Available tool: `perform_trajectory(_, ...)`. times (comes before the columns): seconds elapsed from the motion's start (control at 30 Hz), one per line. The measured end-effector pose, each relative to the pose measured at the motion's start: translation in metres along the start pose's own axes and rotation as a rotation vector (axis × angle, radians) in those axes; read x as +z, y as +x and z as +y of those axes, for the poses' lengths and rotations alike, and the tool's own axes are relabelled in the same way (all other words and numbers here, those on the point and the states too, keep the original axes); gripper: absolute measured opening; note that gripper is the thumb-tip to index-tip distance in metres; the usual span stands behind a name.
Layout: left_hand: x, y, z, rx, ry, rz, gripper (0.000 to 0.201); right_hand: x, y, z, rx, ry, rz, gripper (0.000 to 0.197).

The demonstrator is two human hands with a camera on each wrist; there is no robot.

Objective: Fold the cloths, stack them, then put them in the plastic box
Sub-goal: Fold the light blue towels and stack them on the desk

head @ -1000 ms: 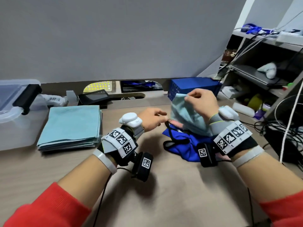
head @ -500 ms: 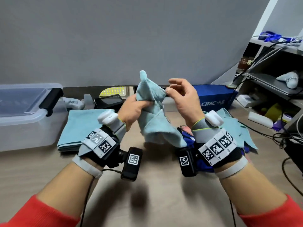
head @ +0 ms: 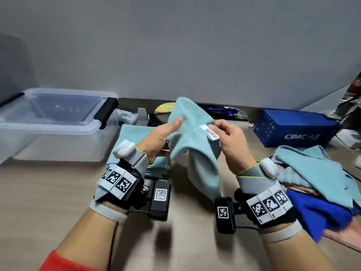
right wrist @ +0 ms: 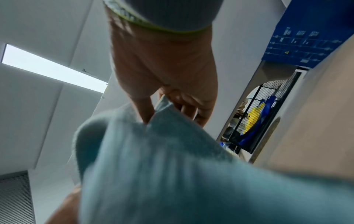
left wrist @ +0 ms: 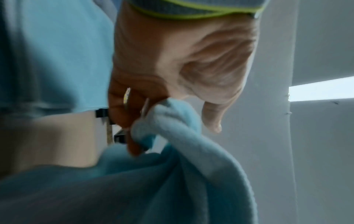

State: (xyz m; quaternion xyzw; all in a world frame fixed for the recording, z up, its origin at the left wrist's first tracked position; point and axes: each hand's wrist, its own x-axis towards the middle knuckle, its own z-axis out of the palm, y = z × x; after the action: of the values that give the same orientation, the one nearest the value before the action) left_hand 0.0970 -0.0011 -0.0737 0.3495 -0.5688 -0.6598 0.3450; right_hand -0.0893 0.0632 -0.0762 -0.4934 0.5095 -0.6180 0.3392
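Observation:
A light blue cloth [head: 195,153] hangs bunched in the air over the table's middle, held by both hands. My left hand [head: 162,137] grips its left side, thumb on top; in the left wrist view the left hand [left wrist: 153,106] has fingers curled round the cloth [left wrist: 172,151]. My right hand [head: 230,137] pinches the edge by the white label [head: 210,132]; the right wrist view shows the right hand [right wrist: 162,106] pinching the cloth [right wrist: 153,166]. A stack of folded light blue cloths [head: 134,132] lies behind my left hand. The clear plastic box [head: 58,124] stands at the far left.
A heap of unfolded cloths, light blue [head: 316,173] over dark blue [head: 322,216], lies at the right. A blue cardboard box [head: 297,128] stands at the back right. Small devices [head: 127,118] sit along the wall behind the stack. Bare tabletop [head: 58,192] spreads in front.
The cloth was lifted off the right heap and brought to the middle. My left hand took hold of it, and both hands have shifted along its edge; the label now shows.

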Motion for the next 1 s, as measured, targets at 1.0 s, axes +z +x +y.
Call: perform_trajectory(1.0, -0.004, 0.018, -0.020, 0.133, 0.587, 0.125, 0.057, -0.045, 0.009, 0.002, 0.010, 0.119, 0.076, 0.027)
